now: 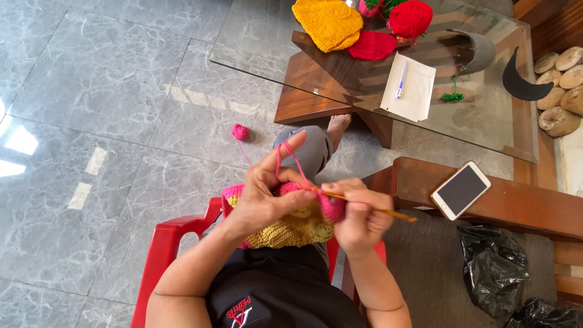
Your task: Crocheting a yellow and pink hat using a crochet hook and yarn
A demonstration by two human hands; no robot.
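Note:
My left hand [267, 191] pinches a pink and yellow crocheted piece [291, 228] that rests on my lap, with pink yarn looped over the raised index finger. My right hand [360, 215] grips an orange crochet hook [370, 206], its tip pushed into the pink edge of the piece. The yarn strand runs down to a small pink yarn ball [240, 131] on the grey floor. I sit on a red plastic chair [167, 249].
A glass-topped wooden table [486, 115] ahead holds yellow [328, 23] and red [388, 33] knitted pieces, a paper with a pen [410, 85] and green yarn. A phone [460, 189] lies on a wooden armrest at right. Black plastic bags [492, 267] sit below it.

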